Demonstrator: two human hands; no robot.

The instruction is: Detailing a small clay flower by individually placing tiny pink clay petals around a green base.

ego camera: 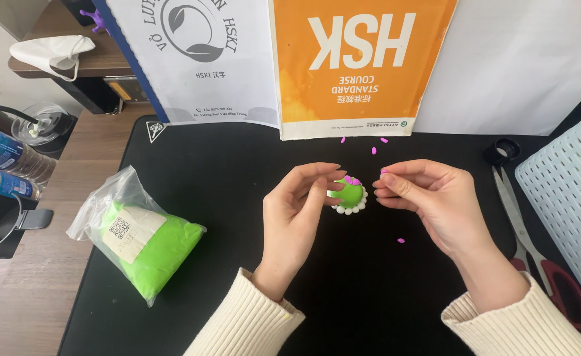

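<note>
Two hands meet over a black mat (237,171) on the counter — left hand (297,204) pinches a small green clay dome (350,196) w/ white bead rim, held just above the mat. Right hand (422,194) has fingertips pressed together on a tiny pink bit (384,171) beside the dome. Bag of green clay (148,247) lies at left; scissors (534,250) at right.

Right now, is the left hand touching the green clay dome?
Touching. The head view shows the left hand with its fingers resting against the side of the green clay dome.
</note>
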